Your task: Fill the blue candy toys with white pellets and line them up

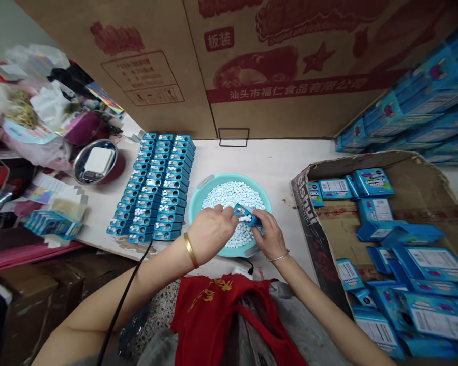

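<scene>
A turquoise basin [232,184] of small white candies [239,236] stands in front of me on the table. Over it, my right hand [269,236] grips a small blue box [246,214] by its right end; white candies show in the box's opening. My left hand [213,231], with a gold bangle on its wrist, is closed at the box's left end, fingers curled together. What those fingers hold, if anything, is hidden. Left of the basin, three rows of blue boxes [171,199] lie side by side, with white candies in their openings.
An open carton [309,239] with blue boxes [435,264] is at the right. Large cardboard boxes [198,76] rise behind the table [267,155]. A metal bowl [112,173], plastic bags [41,137] and clutter fill the left. A black cable [125,292] crosses my left forearm.
</scene>
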The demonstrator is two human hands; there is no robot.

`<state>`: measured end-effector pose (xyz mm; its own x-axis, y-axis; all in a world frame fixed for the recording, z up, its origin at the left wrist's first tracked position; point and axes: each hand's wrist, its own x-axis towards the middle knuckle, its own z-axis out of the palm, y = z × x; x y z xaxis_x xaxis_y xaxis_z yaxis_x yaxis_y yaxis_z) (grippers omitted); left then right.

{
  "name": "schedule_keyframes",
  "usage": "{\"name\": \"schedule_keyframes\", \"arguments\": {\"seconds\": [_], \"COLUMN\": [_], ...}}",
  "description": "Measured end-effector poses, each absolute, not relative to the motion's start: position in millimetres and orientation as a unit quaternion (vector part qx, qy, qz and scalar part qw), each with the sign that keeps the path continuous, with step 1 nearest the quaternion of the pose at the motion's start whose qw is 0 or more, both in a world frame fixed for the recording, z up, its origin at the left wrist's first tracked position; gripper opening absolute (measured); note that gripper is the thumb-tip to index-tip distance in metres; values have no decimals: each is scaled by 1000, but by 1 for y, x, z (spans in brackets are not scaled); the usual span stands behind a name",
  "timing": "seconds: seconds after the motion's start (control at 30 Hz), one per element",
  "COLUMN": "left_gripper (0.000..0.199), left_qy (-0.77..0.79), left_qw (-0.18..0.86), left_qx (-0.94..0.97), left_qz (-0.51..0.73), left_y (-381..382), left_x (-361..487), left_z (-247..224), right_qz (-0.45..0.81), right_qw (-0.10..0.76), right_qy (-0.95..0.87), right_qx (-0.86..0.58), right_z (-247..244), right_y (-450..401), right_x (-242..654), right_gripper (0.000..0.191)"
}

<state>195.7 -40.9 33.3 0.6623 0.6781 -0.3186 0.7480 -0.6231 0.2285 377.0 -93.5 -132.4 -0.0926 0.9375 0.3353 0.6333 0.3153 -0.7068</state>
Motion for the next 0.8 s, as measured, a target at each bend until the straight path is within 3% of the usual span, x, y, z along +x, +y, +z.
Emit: {"name": "schedule_keyframes", "arguments": {"seconds": [0.13, 0.27, 0.5, 0.67, 0.8], "left_gripper": [22, 23, 26, 29, 27], "left_qy": [405, 498, 518, 492, 444], "left_qw": [137, 100, 258, 386, 466], "left_qx": [901, 857, 812, 780, 757], "left_qz": [-76, -90, -69, 33, 111], "left_y": [-37, -24, -37, -50, -45], "left_x": [179, 143, 162, 179, 155], "left_z": [18, -47, -171, -188, -160], "right_qz": [204, 222, 216, 215, 217], "right_qw": [403, 417, 442, 455, 455], "right_qy": [-697, -662, -602, -559, -562], "right_qx": [-557, -582, -629, -659, -656], "right_z": [-136, -133, -123, -119, -116], "right_y": [-94, -96, -95, -94, -95], "right_x": [381, 390, 405, 408, 410], "right_gripper": [42, 39, 34, 34, 32]}}
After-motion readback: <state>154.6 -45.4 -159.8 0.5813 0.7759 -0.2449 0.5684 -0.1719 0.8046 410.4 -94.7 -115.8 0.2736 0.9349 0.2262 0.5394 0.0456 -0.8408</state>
